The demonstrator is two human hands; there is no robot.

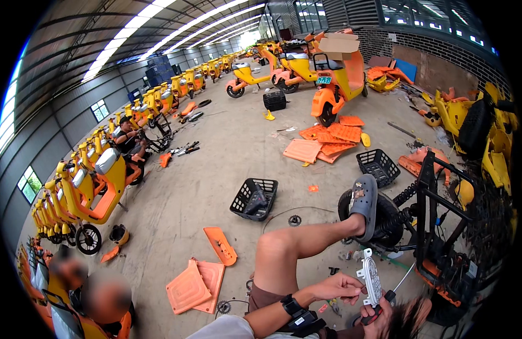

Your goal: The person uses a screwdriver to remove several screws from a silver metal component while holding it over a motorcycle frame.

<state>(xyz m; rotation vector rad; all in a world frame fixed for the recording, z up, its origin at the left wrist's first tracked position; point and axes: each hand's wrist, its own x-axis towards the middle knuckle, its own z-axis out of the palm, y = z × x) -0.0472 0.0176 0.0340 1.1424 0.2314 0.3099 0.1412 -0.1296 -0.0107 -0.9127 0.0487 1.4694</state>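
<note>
My right hand [378,314], low at the right, is closed round the red and black handle of a screwdriver [390,295]. Its thin metal shaft slants up and away. A white oval lamp-like unit [372,278] with mounting tabs stands upright between my hands, its lower end by my right fingers. Beside the unit's left edge, my left hand [339,286] has its fingertips pinched together; what they hold is hidden. My raised leg [306,239] ends in a grey clog [363,199] against the black wheel [385,221] of a stripped scooter frame [427,198].
Black baskets [254,199] [378,168] and orange panels [196,287] [328,141] lie on the concrete floor. Yellow scooters [94,183] line the left side, where another person [128,138] sits. Yellow body parts [495,152] are heaped at the right.
</note>
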